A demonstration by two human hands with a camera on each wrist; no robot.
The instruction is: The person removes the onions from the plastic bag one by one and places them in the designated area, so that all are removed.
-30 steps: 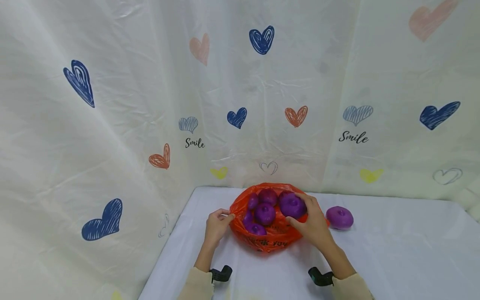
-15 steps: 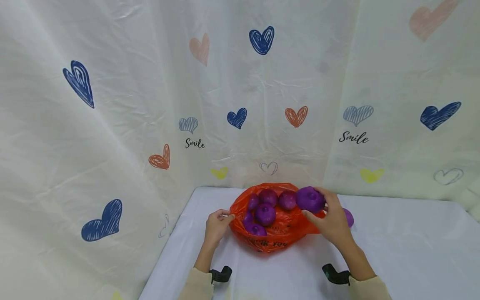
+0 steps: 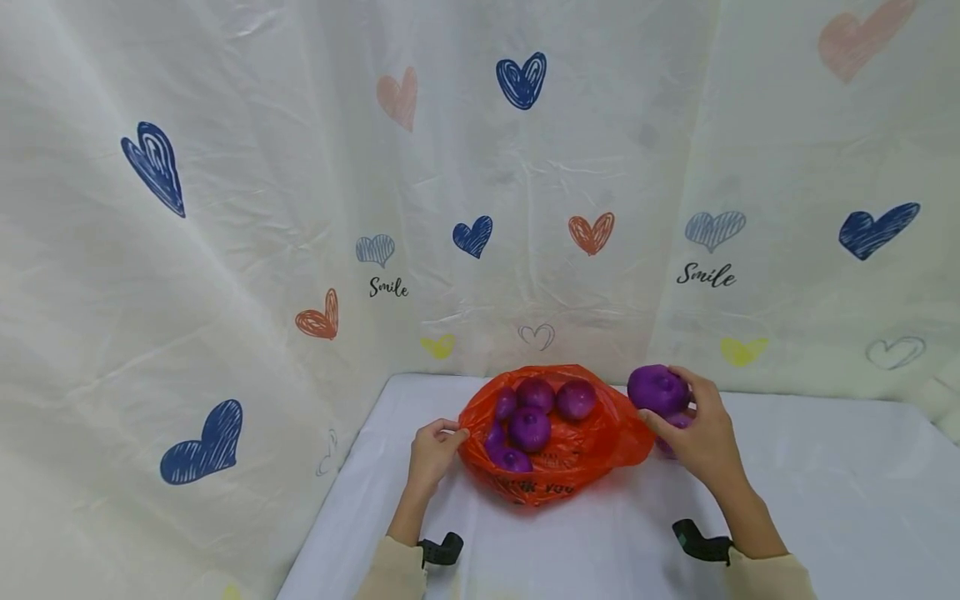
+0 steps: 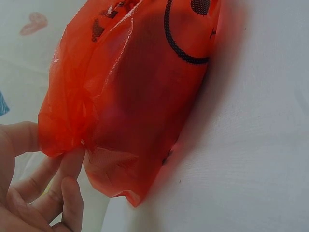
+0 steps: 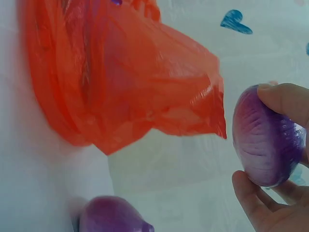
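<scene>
R hand (image 3: 701,433) curled round one purple, ribbed red onion (image 3: 657,388), thumb and fingers clamped on it, held above white tablecloth (image 3: 825,467) at approx 3 o'clock of crinkly orange plastic bag (image 3: 592,442). Second purple onion on the cloth (image 5: 113,216) lies just under my grip, at 6 o'clock. Held onion's flat axis tilted toward bag. L hand (image 3: 431,450) pinches bag rim at 9 o'clock; wrist low, forearm flat.

Loose onion (image 3: 672,422) beneath right hand (image 3: 701,433)
</scene>
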